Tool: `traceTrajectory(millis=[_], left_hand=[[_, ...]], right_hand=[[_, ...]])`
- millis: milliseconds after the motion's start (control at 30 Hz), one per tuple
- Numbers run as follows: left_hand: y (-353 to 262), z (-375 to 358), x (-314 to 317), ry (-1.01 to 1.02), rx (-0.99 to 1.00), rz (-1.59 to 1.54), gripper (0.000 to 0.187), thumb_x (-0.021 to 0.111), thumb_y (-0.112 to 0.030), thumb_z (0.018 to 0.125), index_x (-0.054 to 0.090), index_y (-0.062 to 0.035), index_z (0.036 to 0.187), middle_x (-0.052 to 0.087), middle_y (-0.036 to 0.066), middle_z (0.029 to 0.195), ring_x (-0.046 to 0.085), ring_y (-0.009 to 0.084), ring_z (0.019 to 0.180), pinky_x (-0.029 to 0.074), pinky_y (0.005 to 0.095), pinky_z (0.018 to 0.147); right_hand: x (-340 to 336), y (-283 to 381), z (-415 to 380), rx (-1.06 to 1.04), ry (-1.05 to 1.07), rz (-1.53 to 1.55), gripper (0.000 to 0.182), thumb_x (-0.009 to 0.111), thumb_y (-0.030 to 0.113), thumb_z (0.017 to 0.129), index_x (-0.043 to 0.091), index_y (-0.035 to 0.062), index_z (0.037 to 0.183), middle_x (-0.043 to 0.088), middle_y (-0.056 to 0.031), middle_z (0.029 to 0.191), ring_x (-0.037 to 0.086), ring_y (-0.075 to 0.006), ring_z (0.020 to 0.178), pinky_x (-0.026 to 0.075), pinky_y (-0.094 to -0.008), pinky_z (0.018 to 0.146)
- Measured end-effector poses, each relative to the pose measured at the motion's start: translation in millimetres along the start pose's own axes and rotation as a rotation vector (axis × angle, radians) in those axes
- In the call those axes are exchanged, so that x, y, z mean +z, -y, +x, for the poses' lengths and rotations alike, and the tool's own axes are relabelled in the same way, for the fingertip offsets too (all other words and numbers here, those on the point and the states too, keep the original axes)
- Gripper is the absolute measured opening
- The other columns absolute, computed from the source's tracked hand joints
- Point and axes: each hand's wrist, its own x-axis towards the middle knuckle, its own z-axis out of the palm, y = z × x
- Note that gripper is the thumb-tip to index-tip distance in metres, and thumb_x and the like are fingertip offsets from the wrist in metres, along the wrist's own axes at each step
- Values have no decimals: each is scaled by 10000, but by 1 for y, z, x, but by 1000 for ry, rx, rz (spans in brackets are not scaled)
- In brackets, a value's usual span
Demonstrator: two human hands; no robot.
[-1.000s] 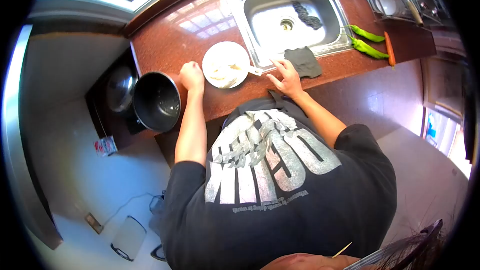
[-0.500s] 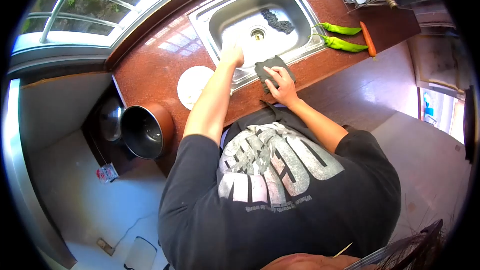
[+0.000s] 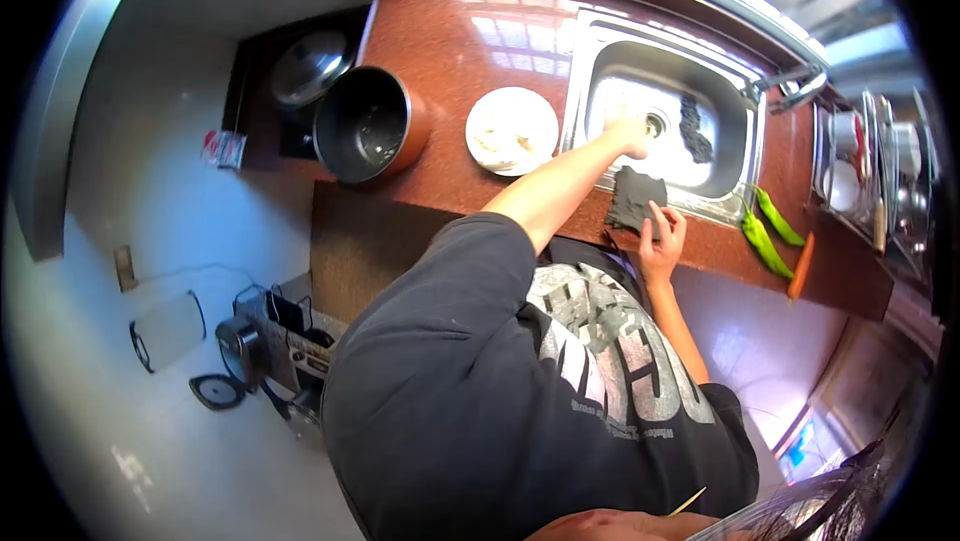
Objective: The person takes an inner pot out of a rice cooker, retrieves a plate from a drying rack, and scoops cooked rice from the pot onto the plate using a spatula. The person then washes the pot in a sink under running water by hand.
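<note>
My left hand (image 3: 628,129) reaches down into the steel sink (image 3: 720,199), left of the drain (image 3: 654,125). Bright glare washes out its fingers. A dark grey cloth (image 3: 634,196) lies over the sink's front rim and the counter edge. At its right side is my right hand (image 3: 662,243), fingers apart and fingertips at the cloth's edge. Another dark, crumpled strip of cloth (image 3: 692,129) lies in the basin, right of the drain. A white plate (image 3: 512,101) with pale pieces on it stands left of the sink.
Two green chili peppers (image 3: 765,241) and a carrot (image 3: 802,266) lie right of the sink, near a dish rack (image 3: 845,176). The faucet (image 3: 795,86) rises at the basin's right corner. A dark-lined pot (image 3: 412,131) and a lid (image 3: 310,66) stand at the left.
The head view has swung left, shifting the sink and counter rightward. My right hand has slid off the cloth's middle to its right edge. My left hand stays in the sink.
</note>
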Motion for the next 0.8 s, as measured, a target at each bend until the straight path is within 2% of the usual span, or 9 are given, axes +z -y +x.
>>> traceTrajectory(millis=[167,233,333,400,433,500,567,733,800], left_hand=[[18,-84,-57,-903,296,-477,259,754,-242,743,719,-91,951,703,107,1038,621,309,1021,381,510,1008],[52,-124,-63,-1151,186,-747,204,719,-75,742,693,-37,941,697,145,976,644,322,934,462,440,897],[100,-219,-111,-1090,-444,-1061,68,592,-44,879,630,7,854,656,84,896,613,162,842,511,332,743],[152,-248,-94,-1297,-480,-1368,233,634,-197,940,628,36,950,639,39,941,564,124,862,492,321,826],[190,-267,-69,-1094,-638,-1473,669,674,-404,908,485,23,1387,524,167,1401,524,221,1258,360,394,1085],[194,-291,-75,-746,-1006,-1758,1138,718,-610,784,142,-4,1556,202,250,1595,399,369,1392,269,494,1152],[216,-279,-79,-653,-974,-2088,1377,719,-734,678,-78,-41,1562,-9,283,1615,322,468,1416,244,580,1151],[286,-251,-78,-847,-661,-2343,537,543,-199,939,423,145,1334,451,333,1367,484,481,1273,335,633,1128],[344,-250,-79,-851,-782,-2260,349,449,-69,931,523,150,1193,577,279,1239,593,428,1159,391,616,1104]], right_hand=[[2,-14,19,-8,-39,23,349,686,8,843,701,83,1184,576,-132,1072,566,-270,984,469,-358,856],[-4,-20,28,39,-46,25,335,690,16,843,704,83,1171,583,-127,1067,570,-269,988,469,-364,864],[-18,-24,48,79,-111,-25,307,692,53,850,706,84,1154,587,-131,1074,575,-275,1000,473,-370,876],[-30,-30,63,161,-149,-60,306,706,96,843,703,78,1148,579,-143,1092,577,-294,1007,475,-373,888],[-37,-40,70,189,-151,-75,324,713,102,834,696,74,1156,571,-152,1095,577,-308,1019,476,-379,894],[-43,-71,84,301,-116,-39,376,701,89,829,682,95,1205,549,-155,1138,576,-313,1032,478,-380,900],[-57,-89,115,340,-68,-23,427,702,90,816,668,122,1240,537,-143,1164,589,-260,952,500,-351,853],[-60,-131,196,345,-134,-134,455,704,179,818,636,104,1262,533,-133,1229,585,-221,841,517,-350,799],[-50,-145,232,311,-104,-153,508,715,258,821,604,107,1294,495,-178,1370,623,-362,1069,506,-443,927]])
